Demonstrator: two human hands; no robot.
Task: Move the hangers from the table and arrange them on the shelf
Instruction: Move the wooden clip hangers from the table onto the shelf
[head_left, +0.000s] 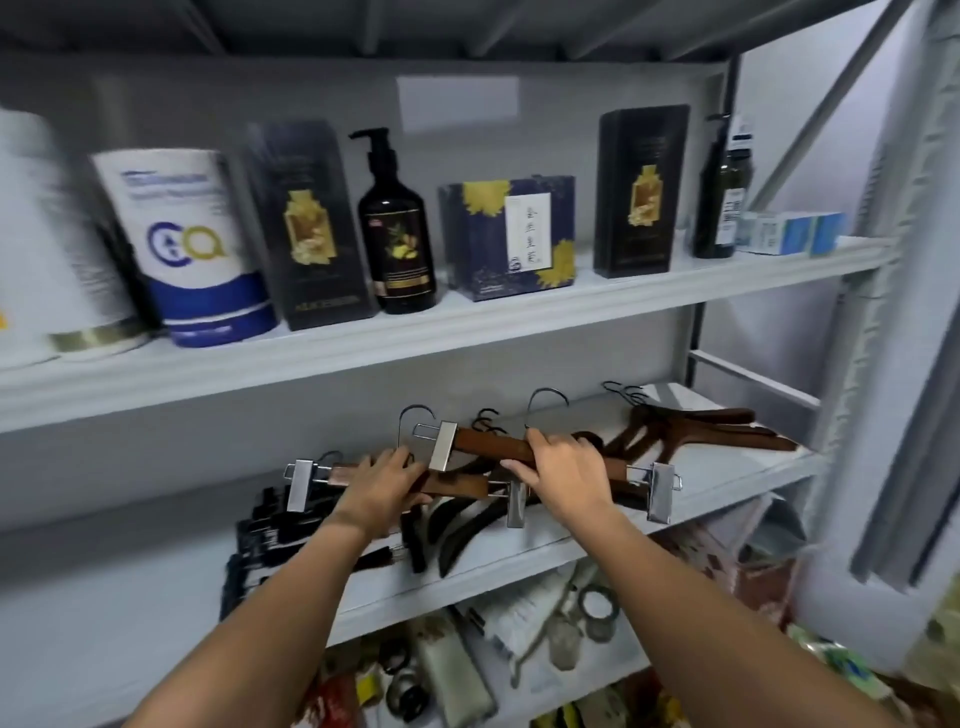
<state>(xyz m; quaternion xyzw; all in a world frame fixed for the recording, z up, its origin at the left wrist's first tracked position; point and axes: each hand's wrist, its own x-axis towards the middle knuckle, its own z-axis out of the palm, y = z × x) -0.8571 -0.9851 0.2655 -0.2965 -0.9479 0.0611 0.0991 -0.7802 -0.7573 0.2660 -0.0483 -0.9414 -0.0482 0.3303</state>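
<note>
The upper clip hanger (493, 444) is in the right hand (566, 467), grip closed round its wooden bar. The lower clip hanger (457, 487) is in the left hand (382, 480), fingers curled over its bar. Both are held just above the middle shelf (727, 483), crossing over a pile of dark hangers (457, 525). To do this well, I judge, turn both bars parallel, hooks rearward, and lower them flat so the metal clips do not snag the pile.
</note>
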